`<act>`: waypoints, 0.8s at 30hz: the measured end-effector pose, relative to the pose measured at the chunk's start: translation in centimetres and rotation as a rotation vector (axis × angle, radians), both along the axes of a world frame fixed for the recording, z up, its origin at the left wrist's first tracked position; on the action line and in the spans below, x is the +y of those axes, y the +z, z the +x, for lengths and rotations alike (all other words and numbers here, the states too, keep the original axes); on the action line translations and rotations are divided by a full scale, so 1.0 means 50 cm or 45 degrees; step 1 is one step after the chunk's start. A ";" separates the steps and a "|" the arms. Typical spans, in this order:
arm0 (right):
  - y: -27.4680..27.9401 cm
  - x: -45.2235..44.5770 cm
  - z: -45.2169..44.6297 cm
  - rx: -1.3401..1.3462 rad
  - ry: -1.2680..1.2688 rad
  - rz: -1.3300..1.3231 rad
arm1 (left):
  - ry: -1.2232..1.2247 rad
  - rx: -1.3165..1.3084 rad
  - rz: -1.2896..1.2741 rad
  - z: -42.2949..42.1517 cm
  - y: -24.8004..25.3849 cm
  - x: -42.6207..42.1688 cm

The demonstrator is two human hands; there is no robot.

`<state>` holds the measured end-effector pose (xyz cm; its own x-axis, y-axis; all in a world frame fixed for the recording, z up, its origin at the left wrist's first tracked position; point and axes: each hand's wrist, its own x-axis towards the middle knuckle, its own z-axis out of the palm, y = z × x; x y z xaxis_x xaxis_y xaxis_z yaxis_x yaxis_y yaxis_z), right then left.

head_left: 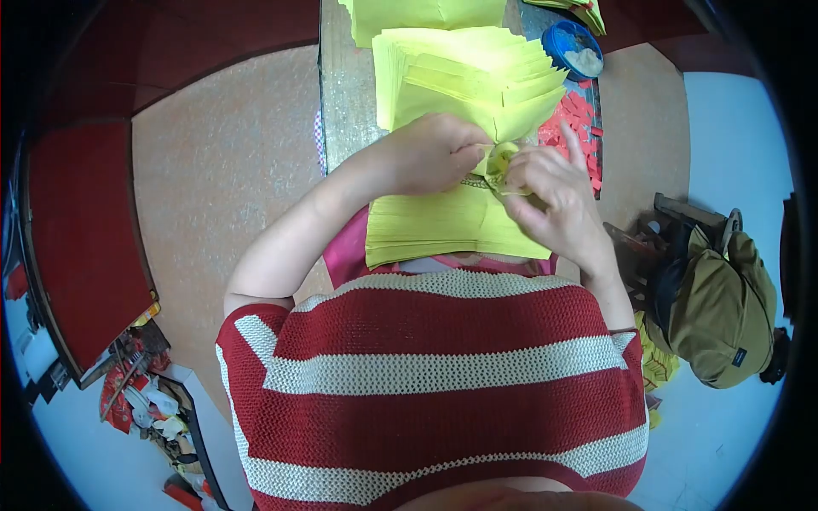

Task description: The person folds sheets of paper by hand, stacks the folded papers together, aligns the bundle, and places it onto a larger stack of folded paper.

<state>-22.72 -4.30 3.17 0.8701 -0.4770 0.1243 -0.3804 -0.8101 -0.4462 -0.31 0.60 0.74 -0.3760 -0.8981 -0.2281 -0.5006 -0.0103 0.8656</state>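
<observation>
A fan-like stack of yellow paper sheets (452, 94) lies on the table beyond my hands. A second stack of yellow paper (434, 226) lies nearer my body. Between the two stacks, a small curled piece of yellow paper (501, 162) is held up by both hands. My left hand (434, 152) is closed, with thumb and fingers pinching its left side. On the right, my right hand (552, 183) grips the other side with bent fingers, one finger pointing up. A dark, beaded-looking strip (475, 180) shows just below the curled paper; what it is I cannot tell.
A blue bowl (573, 49) with whitish paste stands at the table's right edge. Red paper slips (576, 115) lie scattered below it. More yellow paper (426, 17) is at the far end of the table (345, 94). An olive bag (720, 298) is at right.
</observation>
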 end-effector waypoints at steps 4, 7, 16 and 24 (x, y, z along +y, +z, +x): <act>0.018 -0.008 0.014 -0.075 -0.097 0.009 | -0.045 0.072 -0.138 -0.006 -0.015 0.014; -0.004 -0.027 0.032 -0.120 -0.083 -0.023 | -0.031 0.004 -0.135 -0.011 -0.016 0.016; -0.015 -0.043 0.018 -0.144 -0.100 0.028 | 0.008 0.032 -0.189 -0.027 -0.019 0.002; 0.046 0.009 -0.009 -0.075 -0.075 -0.451 | 0.003 0.121 -0.252 -0.003 -0.032 -0.022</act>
<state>-23.18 -3.85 5.50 0.8288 -0.4446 0.3398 -0.4130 -0.8957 -0.1646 -0.48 -0.48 -0.87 -0.3849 -0.9229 -0.0107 -0.4171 0.1636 0.8940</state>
